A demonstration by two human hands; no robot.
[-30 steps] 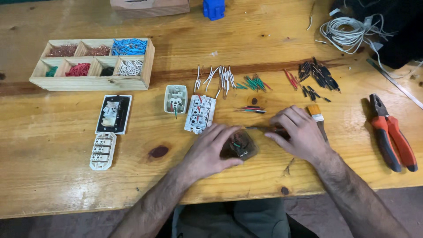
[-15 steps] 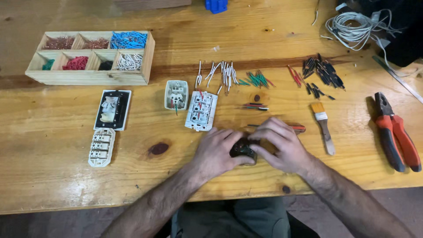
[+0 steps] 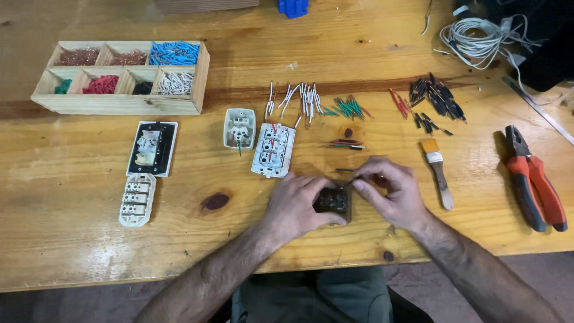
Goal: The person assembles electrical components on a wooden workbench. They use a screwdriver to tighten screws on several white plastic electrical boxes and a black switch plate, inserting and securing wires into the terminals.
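Hands work together: left hand (image 3: pixel 297 203) clamps a dark socket module (image 3: pixel 332 201) steady while right hand (image 3: pixel 387 190) pinches something thin onto its top edge.

Mostly hidden under the left hand (image 3: pixel 294 206) and right hand (image 3: pixel 390 192): a small dark module (image 3: pixel 333 202), wiring too small to read. Cut off by the top edge: a blue plastic piece (image 3: pixel 293 7). Running off the right edge: a white cable coil (image 3: pixel 478 39). Too small to tell apart: contents of the wooden tray (image 3: pixel 122 103).
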